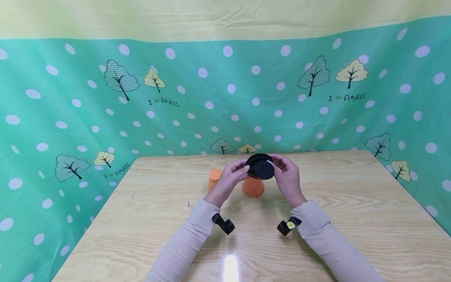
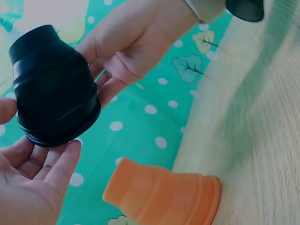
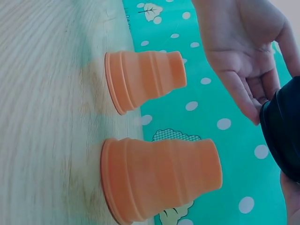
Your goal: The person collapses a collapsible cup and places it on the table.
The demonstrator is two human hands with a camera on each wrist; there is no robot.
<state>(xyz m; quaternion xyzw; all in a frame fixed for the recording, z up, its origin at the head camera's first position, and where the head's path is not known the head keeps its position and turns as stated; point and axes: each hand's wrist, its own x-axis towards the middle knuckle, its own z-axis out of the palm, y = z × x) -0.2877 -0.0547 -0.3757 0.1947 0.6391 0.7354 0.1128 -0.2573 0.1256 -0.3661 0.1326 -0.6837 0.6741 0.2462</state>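
Observation:
A black stepped cup (image 1: pixel 264 170) is held in the air between both hands, its narrow closed end tilted toward the head camera. My left hand (image 1: pixel 230 179) grips its left side; in the left wrist view the fingers lie near the wide rim of the black cup (image 2: pixel 56 89). On the opposite side my right hand (image 1: pixel 288 177) pinches it between thumb and fingers. Below and behind the hands, two orange cups stand upside down on the table: one orange cup (image 1: pixel 253 188) under the black one, another orange cup (image 1: pixel 214 178) partly hidden by the left hand.
The wooden table (image 1: pixel 352 211) ends at a green dotted cloth (image 1: pixel 197 86) hanging behind it. Black wrist cameras (image 1: pixel 225 225) are strapped to both forearms. The right wrist view shows the two orange cups (image 3: pixel 161 176) standing apart from each other.

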